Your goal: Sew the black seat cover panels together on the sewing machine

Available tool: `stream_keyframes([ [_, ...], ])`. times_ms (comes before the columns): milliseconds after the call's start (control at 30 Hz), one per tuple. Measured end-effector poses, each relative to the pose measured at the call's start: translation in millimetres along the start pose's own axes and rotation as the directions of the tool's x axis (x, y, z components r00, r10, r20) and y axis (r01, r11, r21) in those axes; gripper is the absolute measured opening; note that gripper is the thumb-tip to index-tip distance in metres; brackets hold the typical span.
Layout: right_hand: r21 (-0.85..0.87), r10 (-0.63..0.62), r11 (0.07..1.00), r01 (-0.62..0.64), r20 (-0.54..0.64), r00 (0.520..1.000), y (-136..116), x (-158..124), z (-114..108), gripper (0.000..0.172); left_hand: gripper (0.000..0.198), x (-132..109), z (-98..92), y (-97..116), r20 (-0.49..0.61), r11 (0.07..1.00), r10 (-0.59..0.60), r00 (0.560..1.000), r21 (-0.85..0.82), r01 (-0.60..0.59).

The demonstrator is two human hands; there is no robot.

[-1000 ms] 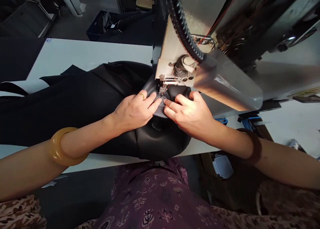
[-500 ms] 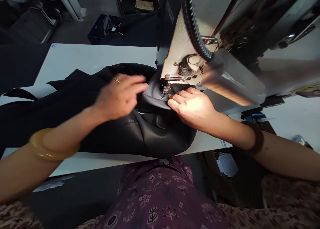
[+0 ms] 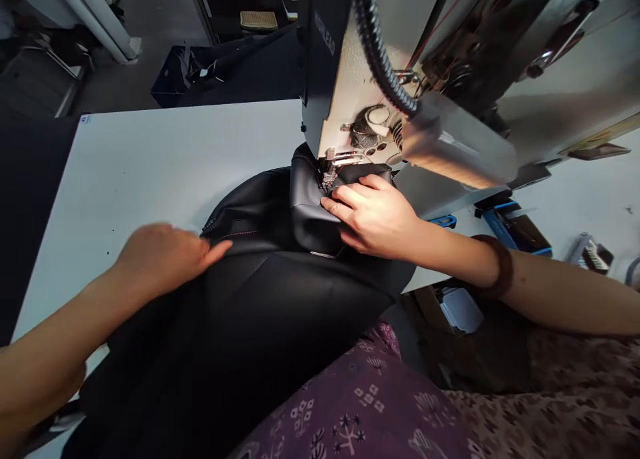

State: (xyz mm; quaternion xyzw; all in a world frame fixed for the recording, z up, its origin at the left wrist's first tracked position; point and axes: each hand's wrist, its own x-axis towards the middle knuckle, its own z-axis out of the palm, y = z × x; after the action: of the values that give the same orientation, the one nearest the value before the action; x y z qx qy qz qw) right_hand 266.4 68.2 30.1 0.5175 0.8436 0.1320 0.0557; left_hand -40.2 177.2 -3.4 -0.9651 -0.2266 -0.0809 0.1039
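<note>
A large black leather-like piece (image 3: 300, 292) with stitched seams lies bunched over the table and hangs down its front edge. Its raised fold sits under the presser foot (image 3: 329, 177) of a sewing machine (image 3: 345, 99). Close in front of the foot, my right hand (image 3: 375, 215) is closed on that fold, fingertips pressed onto it. Farther left, my left hand (image 3: 163, 255), smeared a little by motion, is closed at the piece's left edge, its thumb stretched along the top; its other fingertips are hidden.
White tabletop (image 3: 190, 145) stretches behind and left of the piece. A ribbed cable (image 3: 375, 52) and a lamp-like block (image 3: 457, 142) hang by the machine head. Beyond the table is a dark blue bin (image 3: 170, 79); a blue box (image 3: 517, 225) lies at right.
My left hand has moved left and toward me, away from the needle area. The black piece has swung toward me, uncovering tabletop behind it. My right hand stays by the foot.
</note>
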Motion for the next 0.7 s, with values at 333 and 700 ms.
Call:
stream_keyframes([
  [333,-0.143,-0.015,0.990,-0.007,-0.151,0.988,-2.1,-8.5,11.3,0.033,0.025,126.4,19.3,24.8,-0.487,0.840,0.519,0.703,0.138,-0.525],
  [700,-0.031,-0.020,0.999,0.018,-0.071,0.997,17.9,-4.6,12.8,0.037,0.024,114.3,17.7,46.8,-0.520,0.935,0.346,0.781,0.120,-0.334],
])
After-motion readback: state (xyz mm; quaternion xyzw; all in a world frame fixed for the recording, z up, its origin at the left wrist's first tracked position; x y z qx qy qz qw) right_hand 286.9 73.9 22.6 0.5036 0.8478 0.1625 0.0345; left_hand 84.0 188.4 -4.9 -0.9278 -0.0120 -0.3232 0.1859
